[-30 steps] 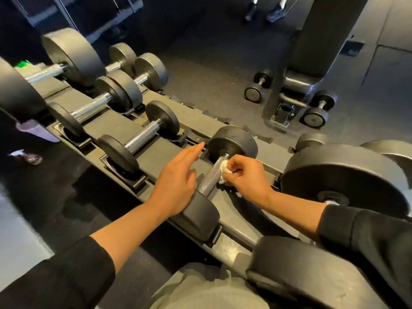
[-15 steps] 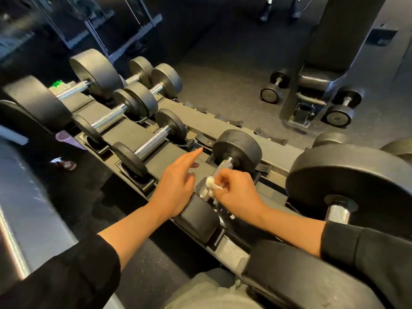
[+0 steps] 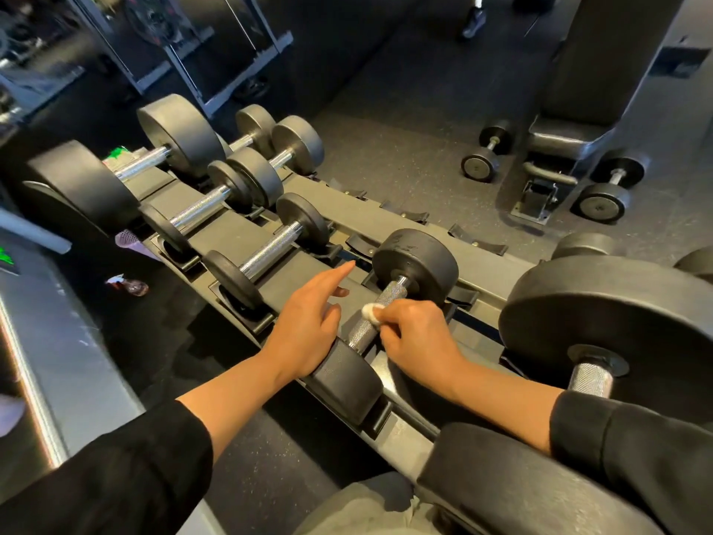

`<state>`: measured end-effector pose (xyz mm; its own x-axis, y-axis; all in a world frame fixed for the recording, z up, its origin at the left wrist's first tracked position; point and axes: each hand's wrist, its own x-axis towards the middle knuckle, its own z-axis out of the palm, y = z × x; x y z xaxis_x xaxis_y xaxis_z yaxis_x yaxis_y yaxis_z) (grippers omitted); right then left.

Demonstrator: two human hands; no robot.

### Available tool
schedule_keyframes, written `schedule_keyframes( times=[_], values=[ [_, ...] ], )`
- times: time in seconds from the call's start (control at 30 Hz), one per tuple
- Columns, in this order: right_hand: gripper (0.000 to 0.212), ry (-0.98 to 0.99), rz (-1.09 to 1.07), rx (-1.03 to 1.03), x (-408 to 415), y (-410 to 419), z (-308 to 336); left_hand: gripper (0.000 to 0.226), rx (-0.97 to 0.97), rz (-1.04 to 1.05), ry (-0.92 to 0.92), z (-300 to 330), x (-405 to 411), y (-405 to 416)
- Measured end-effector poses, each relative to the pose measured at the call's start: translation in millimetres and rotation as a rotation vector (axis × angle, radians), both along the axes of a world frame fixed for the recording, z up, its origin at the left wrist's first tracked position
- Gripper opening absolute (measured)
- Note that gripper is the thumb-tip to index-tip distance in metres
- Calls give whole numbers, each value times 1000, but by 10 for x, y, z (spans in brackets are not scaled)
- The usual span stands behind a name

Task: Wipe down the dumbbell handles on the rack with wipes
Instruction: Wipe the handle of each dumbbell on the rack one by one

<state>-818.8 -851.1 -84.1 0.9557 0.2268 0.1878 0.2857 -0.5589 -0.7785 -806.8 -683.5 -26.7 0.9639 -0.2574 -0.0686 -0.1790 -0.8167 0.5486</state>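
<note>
We've got the wipe (image 3: 368, 311) pinched in our right hand (image 3: 414, 334) mid-handle (image 3: 376, 316), bar running away up-right, left hand (image 3: 306, 326) loose-fingered, bracing the near head (image 3: 347, 376).

the scene is dimly lit, with soft light seemingly admitted from the upper right, where the floor (image 3: 443, 121) is palest. glints are thrown off the knurled dumbbell handles (image 3: 270, 249). straight lines are bowed by the wide lens, and the left edge is smeared by blur.
</note>
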Motion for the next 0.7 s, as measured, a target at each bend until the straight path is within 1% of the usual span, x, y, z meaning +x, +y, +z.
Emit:
schedule_keyframes(
  times=[0.1, 0.2, 0.27, 0.3, 0.37, 0.4, 0.47, 0.53, 0.6, 0.7],
  values=[
    [16, 2, 135, 4, -102, 46, 44, 62, -2, 6, 0, 1, 0, 0],
    [17, 83, 225, -2, -116, 57, 85, 63, -5, 11, 2, 14, 6, -8],
    [22, 123, 171, -7, -76, 43, 109, 63, -7, 13, 2, 12, 2, -12],
    [23, 88, 92, -27, -29, 19, 126, 63, -10, 16, 3, 7, 1, -11],
    [25, -68, -72, -146, 127, -60, 154, 63, -20, 19, 0, 1, 5, -8],
    [27, -121, -85, -234, 212, -93, 175, 63, -23, 18, -3, 2, 3, -7],
    [34, -128, 32, -458, 345, -123, 211, 63, -34, 11, -10, 5, -4, -11],
    [35, -88, 177, -634, 391, -91, 235, 63, -47, 12, -20, 14, -21, -32],
    [32, -87, 250, -703, 394, -43, 270, 62, -65, 15, -33, 13, -32, -30],
    [28, 9, 265, -656, 445, -32, 336, 63, -140, 12, 40, -16, 16, 11]
  ],
)
